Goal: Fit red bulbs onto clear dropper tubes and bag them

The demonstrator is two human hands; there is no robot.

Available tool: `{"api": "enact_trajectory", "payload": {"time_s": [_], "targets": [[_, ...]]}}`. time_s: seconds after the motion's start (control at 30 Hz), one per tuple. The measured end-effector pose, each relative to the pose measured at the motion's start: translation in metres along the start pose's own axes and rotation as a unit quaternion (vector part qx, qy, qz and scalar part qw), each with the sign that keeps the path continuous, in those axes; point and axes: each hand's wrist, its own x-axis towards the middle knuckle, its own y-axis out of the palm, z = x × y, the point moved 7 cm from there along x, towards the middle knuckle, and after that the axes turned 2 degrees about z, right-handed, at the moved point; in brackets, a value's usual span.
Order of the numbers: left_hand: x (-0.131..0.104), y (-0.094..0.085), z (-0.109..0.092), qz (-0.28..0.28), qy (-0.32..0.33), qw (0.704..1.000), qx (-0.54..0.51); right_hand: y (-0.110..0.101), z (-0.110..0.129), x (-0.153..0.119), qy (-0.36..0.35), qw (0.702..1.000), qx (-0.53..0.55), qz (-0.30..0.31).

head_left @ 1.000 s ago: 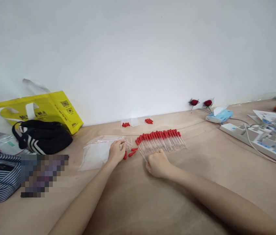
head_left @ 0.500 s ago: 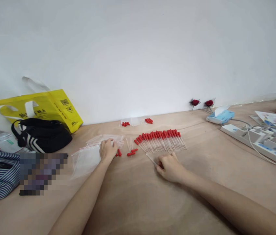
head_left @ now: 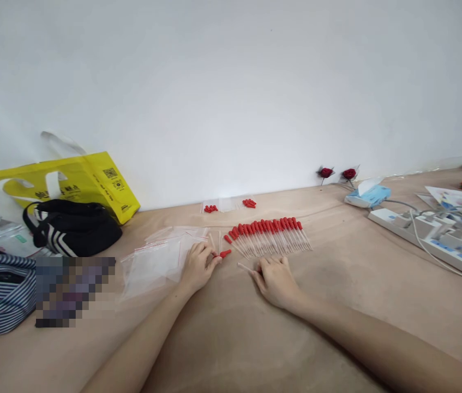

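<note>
Counting from what lies on the bench (head_left: 214,338), most of the work looks done: a long row of clear droppers (head_left: 270,226), each with a red bulb seated on its far end, stretches out at twelve o'clock from the right hand (head_left: 276,281). That hand is grasping a thin clear tube (head_left: 244,266), which juts toward ten o'clock. No bulb shows on its exposed end and the other is hidden in the grip, so this piece seems unfinished.

The left hand (head_left: 198,267) is curled at about eight o'clock from the row, its fingertips right by some loose red bulbs (head_left: 225,253) at its two o'clock; whether it has one pinched, I cannot tell. A few bare tubes (head_left: 219,240) lie at its one o'clock, so a small share appears left there.

More could remain in the packet (head_left: 231,204) by the wall, at ten o'clock from the row, with red bulbs at both ends. Flat clear bags (head_left: 155,265) lie at the left hand's nine o'clock; I see nothing packed in them.
</note>
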Motion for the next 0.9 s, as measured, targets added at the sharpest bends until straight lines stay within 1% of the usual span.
{"api": "enact_trajectory", "payload": {"time_s": [0.07,0.13,0.2,0.3,0.37,0.47,0.57,0.73,0.9], "targets": [[-0.005,-0.003,-0.004,-0.019,0.012,0.999,-0.029,0.000,-0.006,-0.002,-0.006,1.000,0.006,-0.008],[-0.013,-0.003,-0.011,-0.025,0.015,0.997,-0.073,-0.003,-0.015,-0.004,-0.011,0.998,0.047,-0.027],[-0.022,0.003,-0.019,0.002,0.004,0.993,-0.118,-0.006,-0.023,-0.006,-0.030,0.993,0.107,-0.044],[-0.031,0.015,-0.034,0.053,-0.014,0.984,-0.170,-0.012,-0.028,-0.010,-0.091,0.978,0.181,-0.049],[-0.033,0.019,-0.044,0.070,-0.006,0.979,-0.192,-0.015,-0.027,-0.013,-0.130,0.970,0.197,-0.048],[-0.031,0.020,-0.055,0.080,0.014,0.975,-0.206,-0.014,-0.021,-0.016,-0.161,0.970,0.182,-0.035],[-0.029,0.019,-0.056,0.079,0.013,0.975,-0.209,-0.011,-0.015,-0.017,-0.170,0.970,0.174,-0.023],[-0.029,0.020,-0.055,0.079,0.014,0.974,-0.214,-0.009,-0.011,-0.016,-0.172,0.967,0.185,-0.023],[-0.031,0.021,-0.054,0.073,-0.013,0.970,-0.233,-0.010,-0.005,-0.018,-0.191,0.963,0.189,-0.030]]}}
